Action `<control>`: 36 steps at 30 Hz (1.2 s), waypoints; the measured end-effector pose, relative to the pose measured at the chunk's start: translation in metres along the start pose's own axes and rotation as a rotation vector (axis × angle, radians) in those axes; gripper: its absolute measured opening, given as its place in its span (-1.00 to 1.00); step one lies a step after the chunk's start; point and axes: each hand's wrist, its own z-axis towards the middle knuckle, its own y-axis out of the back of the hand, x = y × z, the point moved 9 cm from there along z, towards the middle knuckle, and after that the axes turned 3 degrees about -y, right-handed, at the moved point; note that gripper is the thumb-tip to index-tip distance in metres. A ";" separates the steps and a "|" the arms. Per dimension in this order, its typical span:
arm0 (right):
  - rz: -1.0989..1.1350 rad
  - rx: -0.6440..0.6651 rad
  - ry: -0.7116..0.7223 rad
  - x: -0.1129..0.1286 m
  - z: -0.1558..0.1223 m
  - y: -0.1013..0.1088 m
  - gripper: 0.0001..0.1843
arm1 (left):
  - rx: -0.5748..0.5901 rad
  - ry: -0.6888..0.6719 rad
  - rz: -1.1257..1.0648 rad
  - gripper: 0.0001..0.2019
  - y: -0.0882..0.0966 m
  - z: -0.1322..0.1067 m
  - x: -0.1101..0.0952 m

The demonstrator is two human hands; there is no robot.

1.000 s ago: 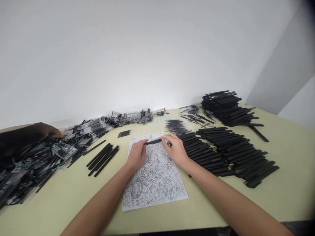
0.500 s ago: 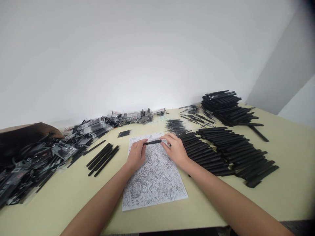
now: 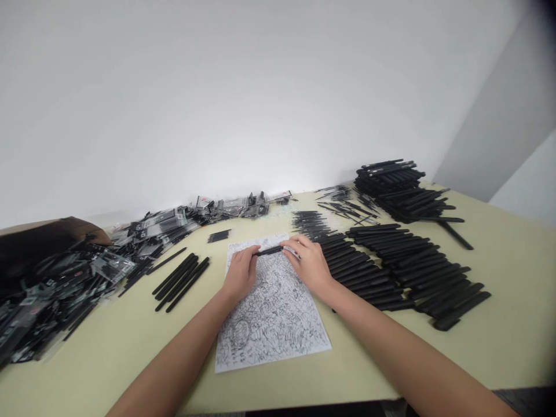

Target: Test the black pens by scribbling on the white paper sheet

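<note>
A plain pale-grey wall (image 3: 278,104) rises behind a pale yellow tabletop (image 3: 108,370). On it lies a white rectangular paper sheet (image 3: 273,324) covered in dark scribbles, and over its far end both bare hands hold a slim black pen (image 3: 269,251), level and side-on. The left hand (image 3: 241,272) grips the pen's left end, fingers curled around it; the right hand (image 3: 308,260) pinches the other end between thumb and fingertips.

The change is small. Half a second ago the pen's barrel looked smooth; now a raised strip, perhaps the clip, shows along it — as it did a second ago. The right fingertips have also crept slightly inward, towards the left hand. It looks as though the pen is being turned or pressed together between the hands, so handling of this one seems unfinished. Whether it touches the sheet, I cannot tell.

The surroundings have stayed put: a small group of smooth black cylindrical pens (image 3: 187,285) on the left, a heap of clear-and-black plastic packets (image 3: 163,223) beyond it, and long rows of black stick-shaped pens (image 3: 417,266) on the right.
</note>
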 end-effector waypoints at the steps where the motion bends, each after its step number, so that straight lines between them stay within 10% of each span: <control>1: -0.001 0.002 -0.002 0.000 0.000 0.000 -0.79 | -0.002 -0.001 -0.001 -0.73 0.000 0.000 0.000; 36: 0.003 0.019 0.026 0.007 0.000 0.001 -0.80 | 0.011 0.007 -0.009 -0.71 0.001 0.000 0.000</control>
